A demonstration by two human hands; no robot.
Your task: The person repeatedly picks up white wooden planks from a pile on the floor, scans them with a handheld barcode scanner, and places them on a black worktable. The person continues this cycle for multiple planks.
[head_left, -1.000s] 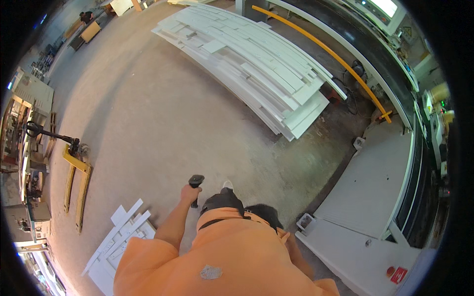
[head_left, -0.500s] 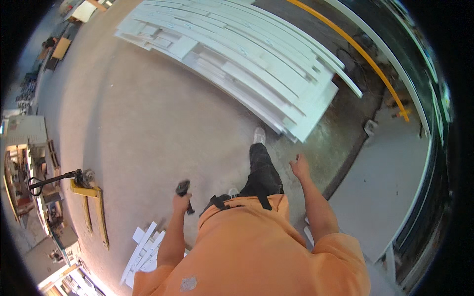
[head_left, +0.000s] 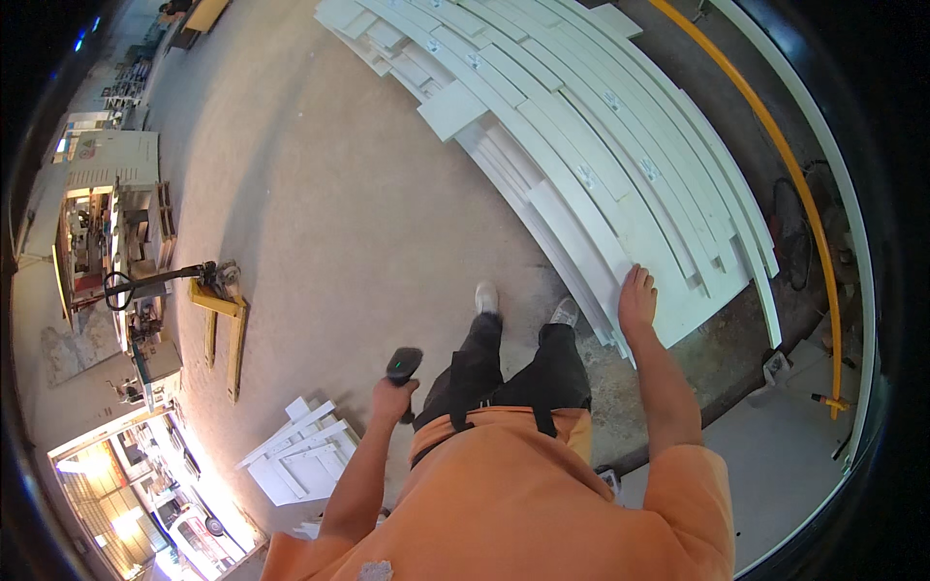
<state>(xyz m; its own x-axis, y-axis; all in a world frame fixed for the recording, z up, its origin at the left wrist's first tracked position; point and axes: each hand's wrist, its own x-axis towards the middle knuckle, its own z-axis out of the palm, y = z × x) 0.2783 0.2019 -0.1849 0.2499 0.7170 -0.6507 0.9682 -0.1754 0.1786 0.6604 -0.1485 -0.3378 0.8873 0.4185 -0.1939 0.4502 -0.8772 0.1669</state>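
Observation:
A dark handheld scanner [head_left: 405, 364] with a small green light on its head is gripped in my left hand [head_left: 389, 397], low beside my left leg. My right hand [head_left: 636, 302] reaches forward to the near end of a long stack of white boards [head_left: 668, 295]. Its fingers are extended and appear to rest on the edge of a narrow upper board. The stack holds several layers of flat panels and strips, many bearing small labels. One short white panel [head_left: 451, 108] juts out from the stack's left side.
A yellow pallet jack [head_left: 232, 310] stands on the floor to the left. White board offcuts [head_left: 305, 455] lie near my left elbow. Beyond the stack runs a yellow pipe or hose [head_left: 775, 126]. A grey panel-like surface [head_left: 775, 445] lies at the lower right.
I have stepped nearer the stack, and my view has turned to the right. My right hand has moved from hanging free to the boards. The scanner stays in my left hand.

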